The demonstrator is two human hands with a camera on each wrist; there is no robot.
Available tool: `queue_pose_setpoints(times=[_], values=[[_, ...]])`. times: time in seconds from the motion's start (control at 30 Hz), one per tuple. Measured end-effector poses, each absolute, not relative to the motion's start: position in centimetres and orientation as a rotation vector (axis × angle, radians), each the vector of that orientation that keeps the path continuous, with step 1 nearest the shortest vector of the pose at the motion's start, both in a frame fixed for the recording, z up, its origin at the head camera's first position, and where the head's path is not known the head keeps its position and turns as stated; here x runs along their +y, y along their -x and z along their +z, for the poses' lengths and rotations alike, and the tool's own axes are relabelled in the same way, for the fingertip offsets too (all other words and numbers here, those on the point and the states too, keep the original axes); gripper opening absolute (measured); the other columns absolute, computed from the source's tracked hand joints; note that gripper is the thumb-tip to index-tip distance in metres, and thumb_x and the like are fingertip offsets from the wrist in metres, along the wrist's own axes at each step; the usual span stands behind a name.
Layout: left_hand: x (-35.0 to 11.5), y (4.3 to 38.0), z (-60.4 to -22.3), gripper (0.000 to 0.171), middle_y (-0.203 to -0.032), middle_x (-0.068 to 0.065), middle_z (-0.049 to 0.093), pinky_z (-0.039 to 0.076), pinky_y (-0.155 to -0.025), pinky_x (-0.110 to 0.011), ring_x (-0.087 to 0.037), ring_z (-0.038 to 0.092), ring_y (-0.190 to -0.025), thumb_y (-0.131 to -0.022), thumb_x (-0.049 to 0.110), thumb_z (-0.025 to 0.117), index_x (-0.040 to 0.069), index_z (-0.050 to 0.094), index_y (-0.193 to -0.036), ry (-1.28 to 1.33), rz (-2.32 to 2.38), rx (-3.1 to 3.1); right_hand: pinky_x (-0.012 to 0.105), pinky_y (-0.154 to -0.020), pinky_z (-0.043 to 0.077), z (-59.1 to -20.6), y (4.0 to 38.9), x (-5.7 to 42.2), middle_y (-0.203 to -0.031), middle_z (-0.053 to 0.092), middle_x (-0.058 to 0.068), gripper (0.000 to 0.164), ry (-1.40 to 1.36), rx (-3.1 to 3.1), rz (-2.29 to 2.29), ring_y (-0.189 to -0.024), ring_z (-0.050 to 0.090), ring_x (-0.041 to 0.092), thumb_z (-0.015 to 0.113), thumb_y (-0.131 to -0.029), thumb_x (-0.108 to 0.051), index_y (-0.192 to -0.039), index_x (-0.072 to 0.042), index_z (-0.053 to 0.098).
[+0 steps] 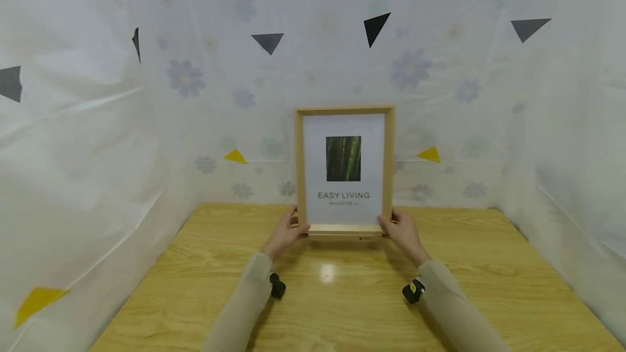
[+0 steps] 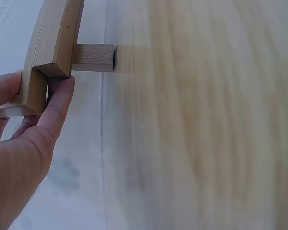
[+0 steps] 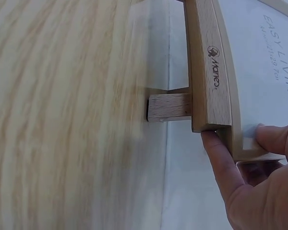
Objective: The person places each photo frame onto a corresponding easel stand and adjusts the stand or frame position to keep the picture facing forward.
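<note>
A light wood picture frame (image 1: 344,164) stands upright near the back of the table, showing a small green print above the words EASY LIVING. Its lower left corner is gripped by my left hand (image 1: 283,237), the thumb on the front. My right hand (image 1: 403,234) holds the lower right corner the same way. Along the frame's bottom runs a wooden base bar (image 3: 211,72) with a printed logo, and a short block foot (image 3: 170,106) sits on the tabletop. In the left wrist view, one fingertip touches the end of the base bar (image 2: 57,38), near another foot (image 2: 93,57).
The wood-grain table (image 1: 332,308) reaches back to a pale flowered curtain (image 1: 318,42). Black, grey and yellow triangles are on the curtains, such as a yellow triangle (image 1: 430,154) right of the frame. White sheeting (image 1: 83,151) hangs at both sides.
</note>
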State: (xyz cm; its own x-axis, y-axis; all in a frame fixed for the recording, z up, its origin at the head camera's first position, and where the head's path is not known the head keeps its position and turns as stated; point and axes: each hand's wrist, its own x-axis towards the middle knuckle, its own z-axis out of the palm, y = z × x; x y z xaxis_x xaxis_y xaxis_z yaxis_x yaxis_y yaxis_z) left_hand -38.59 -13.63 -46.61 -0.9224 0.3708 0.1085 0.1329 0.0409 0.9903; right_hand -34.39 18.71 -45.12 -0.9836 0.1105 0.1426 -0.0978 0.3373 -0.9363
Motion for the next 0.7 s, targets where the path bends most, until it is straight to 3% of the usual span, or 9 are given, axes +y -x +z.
queue_pose_setpoints(times=[0.23,0.53,0.7], values=[[-13.6,38.3,-46.5,0.067,-0.131,-0.025,0.051,0.054,-0.093,-0.042,-0.030,0.061,-0.109,-0.098,0.008,0.059,0.015,0.024,-0.154,-0.495,1.993,2.151,0.035,-0.078,0.060,-45.2,34.4,18.9,-0.123,0.058,0.029,0.048,-0.042,-2.432,1.701,-0.104,0.063,0.036,0.057,-0.100,-0.021,-0.142,0.001,0.048],[-13.4,38.4,-46.7,0.054,-0.129,-0.024,0.052,0.054,-0.093,-0.043,-0.031,0.059,-0.111,-0.098,0.004,0.058,0.013,0.037,-0.147,-0.534,2.000,2.152,0.035,-0.077,0.060,-45.5,34.4,19.6,-0.120,0.059,0.027,0.046,-0.088,-2.425,1.768,-0.100,0.064,0.030,0.061,-0.099,-0.018,-0.139,0.000,0.050],[-13.5,38.3,-46.5,0.054,-0.130,-0.023,0.053,0.052,-0.095,-0.047,-0.031,0.058,-0.113,-0.099,0.008,0.058,0.011,0.037,-0.148,-0.517,1.946,2.211,0.034,-0.081,0.058,-45.3,34.8,19.8,-0.123,0.060,0.024,0.048,-0.123,-2.510,1.653,-0.103,0.062,0.027,0.059,-0.100,-0.028,-0.138,-0.001,0.051]])
